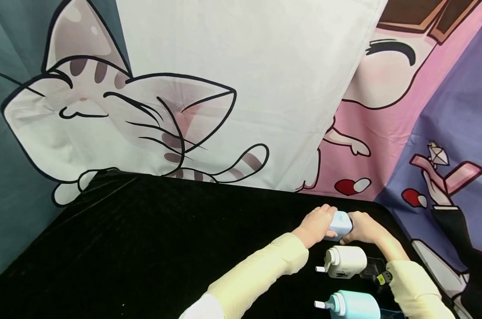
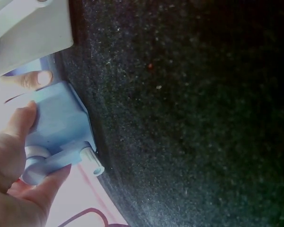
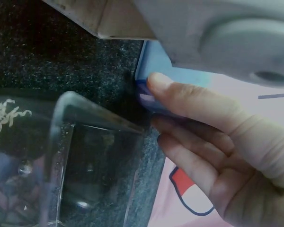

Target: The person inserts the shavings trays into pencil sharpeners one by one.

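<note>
A light-blue hand-crank pencil sharpener [image 1: 340, 225] is held between both hands at the right, on the black cloth. My left hand [image 1: 314, 225] grips its crank end; in the left wrist view the thumb lies on the body [image 2: 57, 116] and the fingers curl below the crank, whose pale knob [image 2: 92, 161] sticks out. My right hand [image 1: 363, 227] holds the opposite end. In the right wrist view its thumb and fingers pinch a translucent blue-violet part [image 3: 146, 97] at that end. The sharpener's upper part there is hidden behind a white sharpener [image 3: 194, 35].
Nearer the body, the white sharpener stands with its crank to the left and a clear plastic bin [image 3: 92, 165] at its right. A turquoise sharpener [image 1: 358, 305] stands at the bottom edge. Behind the black cloth [image 1: 165, 248] hangs a cartoon-printed curtain [image 1: 241, 53].
</note>
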Motion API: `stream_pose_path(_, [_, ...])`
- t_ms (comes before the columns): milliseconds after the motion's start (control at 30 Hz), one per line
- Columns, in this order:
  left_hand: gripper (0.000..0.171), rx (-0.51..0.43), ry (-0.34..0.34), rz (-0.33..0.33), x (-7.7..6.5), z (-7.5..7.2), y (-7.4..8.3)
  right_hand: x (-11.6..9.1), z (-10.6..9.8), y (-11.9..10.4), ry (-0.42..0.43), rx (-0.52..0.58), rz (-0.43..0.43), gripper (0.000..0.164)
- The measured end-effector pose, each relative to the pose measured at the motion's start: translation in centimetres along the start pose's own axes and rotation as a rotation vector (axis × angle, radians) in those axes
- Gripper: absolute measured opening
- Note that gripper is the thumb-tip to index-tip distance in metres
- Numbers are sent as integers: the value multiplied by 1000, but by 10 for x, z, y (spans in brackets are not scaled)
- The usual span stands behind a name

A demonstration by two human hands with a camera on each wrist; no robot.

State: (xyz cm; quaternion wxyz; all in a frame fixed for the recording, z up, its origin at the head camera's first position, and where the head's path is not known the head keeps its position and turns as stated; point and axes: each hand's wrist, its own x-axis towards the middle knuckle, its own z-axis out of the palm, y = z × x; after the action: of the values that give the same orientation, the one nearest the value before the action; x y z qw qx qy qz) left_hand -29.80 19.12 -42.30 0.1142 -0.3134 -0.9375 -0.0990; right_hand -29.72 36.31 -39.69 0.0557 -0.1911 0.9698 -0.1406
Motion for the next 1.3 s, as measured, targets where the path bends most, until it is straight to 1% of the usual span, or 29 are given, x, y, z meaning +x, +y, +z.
stream_pose_path(300, [65, -11, 4, 0, 0, -1, -1, 1, 1, 4, 8, -22, -11, 54])
stream_pose_path(400, [66, -13, -11, -14, 0, -3, 0, 0, 0, 4, 13, -24, -12, 54])
stream_pose_path(567, [66, -13, -65, -41, 2, -4, 4, -3, -1, 5, 11, -28, 1, 54])
stream_pose_path(667, [66, -8, -82, -55, 2, -5, 5, -4, -1, 5, 10, -34, 4, 54])
stream_pose_path(800, [66, -3, -80, -70, 0, -6, 5, -2, 0, 6, 8, -37, -4, 54])
stream_pose_path(1100, [67, 26, -52, -73, -3, -6, 7, -3, 0, 7, 6, -31, 1, 55])
stream_pose_path(1300, [68, -5, -57, -88, -3, -8, 8, -6, -4, 5, -4, -3, 14, 56])
